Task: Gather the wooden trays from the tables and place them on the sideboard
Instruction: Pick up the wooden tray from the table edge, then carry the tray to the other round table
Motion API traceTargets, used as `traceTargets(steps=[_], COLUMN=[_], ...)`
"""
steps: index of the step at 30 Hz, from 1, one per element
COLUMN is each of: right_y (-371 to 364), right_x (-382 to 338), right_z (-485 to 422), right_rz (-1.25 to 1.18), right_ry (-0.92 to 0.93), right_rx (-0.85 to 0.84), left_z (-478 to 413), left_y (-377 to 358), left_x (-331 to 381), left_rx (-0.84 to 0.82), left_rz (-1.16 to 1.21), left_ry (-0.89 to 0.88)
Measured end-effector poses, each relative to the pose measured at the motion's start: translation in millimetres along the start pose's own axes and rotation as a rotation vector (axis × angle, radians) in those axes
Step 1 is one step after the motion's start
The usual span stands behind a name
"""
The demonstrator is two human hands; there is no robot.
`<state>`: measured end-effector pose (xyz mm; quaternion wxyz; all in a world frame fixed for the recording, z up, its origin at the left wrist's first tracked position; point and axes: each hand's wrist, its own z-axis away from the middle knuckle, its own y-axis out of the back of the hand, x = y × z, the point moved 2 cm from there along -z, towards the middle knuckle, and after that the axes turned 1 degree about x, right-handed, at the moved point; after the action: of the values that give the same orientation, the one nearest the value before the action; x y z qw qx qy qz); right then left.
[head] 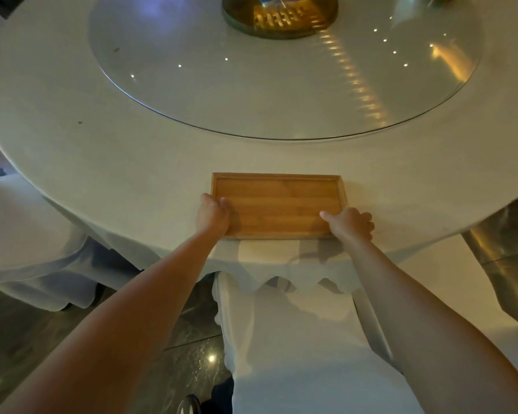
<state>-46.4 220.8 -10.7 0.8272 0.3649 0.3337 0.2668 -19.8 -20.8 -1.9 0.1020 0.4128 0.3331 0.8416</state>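
At the near edge of the round tabletop, covered in a pale cloth, a wooden tray lay flat with its long side running left to right. The tray was rectangular, with a low raised rim, and nothing lay in it. The left hand gripped the tray's near left corner, its thumb lying over the rim onto the inner floor and its fingers wrapped down the outside of the left edge, so the hand was clamped on the tray. The right hand held the near right corner in the same way, thumb pointing inward across the wood and the fingers curled around the outer edge. Both bare forearms reached in from the near side. Farther across the tabletop sat a large round glass turntable, with a dark round base at its centre, well apart from the tray. Below the tabletop's near edge stood a chair in a white cover, directly under the tray, and another covered chair stood to the left.
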Motion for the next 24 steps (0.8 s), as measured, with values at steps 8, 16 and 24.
traceTargets(steps=[8, 16, 24], right_y=[-25.6, -61.4, -126.6], right_x=[-27.4, -116.3, -230.5], right_z=[41.9, 135.7, 272.2], right_rz=[-0.182, -0.272, -0.264], right_ry=[0.088, 0.364, 0.675], right_rx=[-0.101, -0.155, -0.222], left_z=[1.1, 11.8, 19.8], left_y=[63.7, 192.4, 356.2], left_x=[-31.5, -91.3, -193.0], left_rx=[0.092, 0.283, 0.477], left_rz=[0.054, 0.135, 0.125], left_ry=[-0.014, -0.030, 0.037])
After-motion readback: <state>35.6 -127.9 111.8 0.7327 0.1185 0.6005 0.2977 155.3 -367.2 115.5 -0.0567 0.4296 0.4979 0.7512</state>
